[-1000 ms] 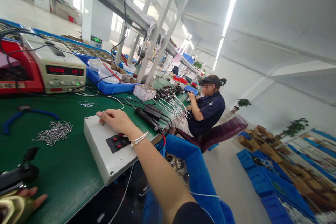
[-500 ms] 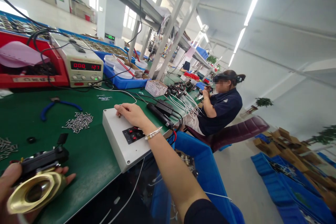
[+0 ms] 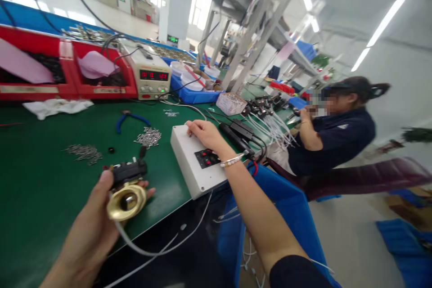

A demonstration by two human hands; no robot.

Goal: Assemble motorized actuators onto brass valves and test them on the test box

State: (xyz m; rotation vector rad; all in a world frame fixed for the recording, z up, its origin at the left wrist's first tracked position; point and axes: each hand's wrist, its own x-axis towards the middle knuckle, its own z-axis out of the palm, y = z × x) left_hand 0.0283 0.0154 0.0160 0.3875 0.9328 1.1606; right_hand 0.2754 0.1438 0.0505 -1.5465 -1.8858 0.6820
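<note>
My left hand (image 3: 96,218) is closed around a brass valve with a black coil on top (image 3: 126,189), held just above the green bench mat (image 3: 50,180); a grey cable hangs from it over the bench edge. My right hand (image 3: 205,134) rests on the far end of a white control box (image 3: 192,168), fingers curled down on its top, beside the box's red and black switches (image 3: 207,158). A bead bracelet circles that wrist.
Small metal pins lie in piles (image 3: 148,137) on the mat near blue-handled pliers (image 3: 130,119). A power supply (image 3: 150,76) and red bins (image 3: 67,67) line the back. A seated co-worker (image 3: 334,135) works at right. A blue crate (image 3: 290,216) stands below the edge.
The view has swung left and down. My left hand with the brass valve has come up and further into view. My right hand stays on the control box.
</note>
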